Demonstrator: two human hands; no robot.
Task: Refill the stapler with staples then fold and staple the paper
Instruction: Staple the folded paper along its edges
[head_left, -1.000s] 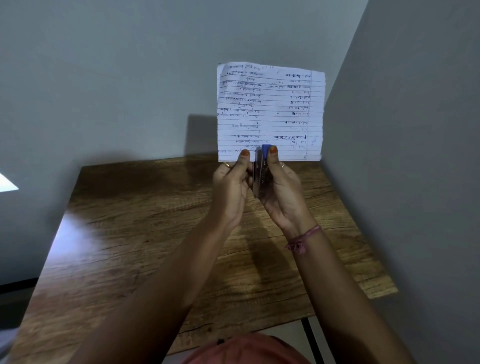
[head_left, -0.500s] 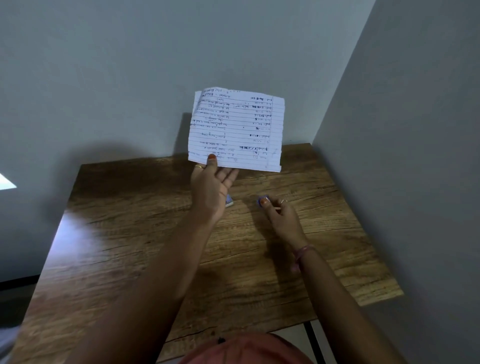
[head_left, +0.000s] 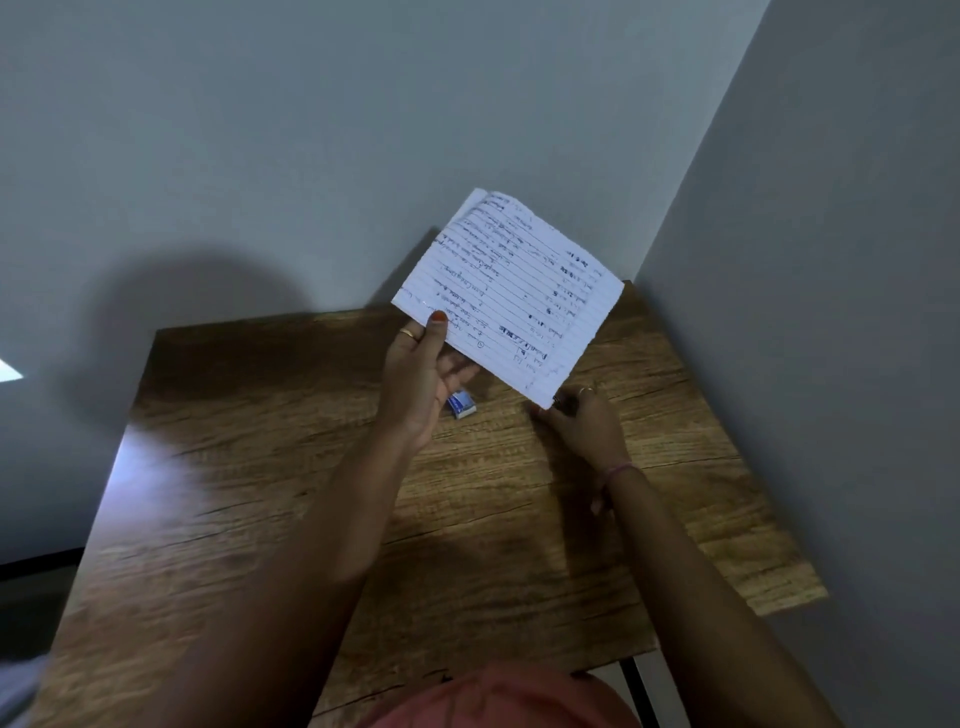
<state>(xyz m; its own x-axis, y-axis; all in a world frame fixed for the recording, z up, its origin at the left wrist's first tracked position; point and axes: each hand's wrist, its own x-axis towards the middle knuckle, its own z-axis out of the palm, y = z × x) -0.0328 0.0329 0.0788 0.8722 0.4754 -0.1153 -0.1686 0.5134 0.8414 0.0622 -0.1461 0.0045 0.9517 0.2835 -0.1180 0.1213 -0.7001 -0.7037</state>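
1. Holding the folded paper (head_left: 511, 299) up over the far side of the bench (head_left: 270, 499), the left hand (head_left: 423, 376) pinches its near corner between thumb and fingers.
2. The right hand (head_left: 584, 423) rests low on the bench by the sheet's lower corner; whether its fingers grip anything cannot be told, and the stapler is not clearly seen.
3. Judging by this, the stapling seems done or nearly so; next comes laying the sheet down.
4. The handwriting on the ruled lines is illegible, as is the label on the small blue box (head_left: 461, 404).

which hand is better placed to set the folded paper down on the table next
Left. The left hand already pinches the folded paper above the table. The right hand is low by the tabletop, not gripping the sheet.
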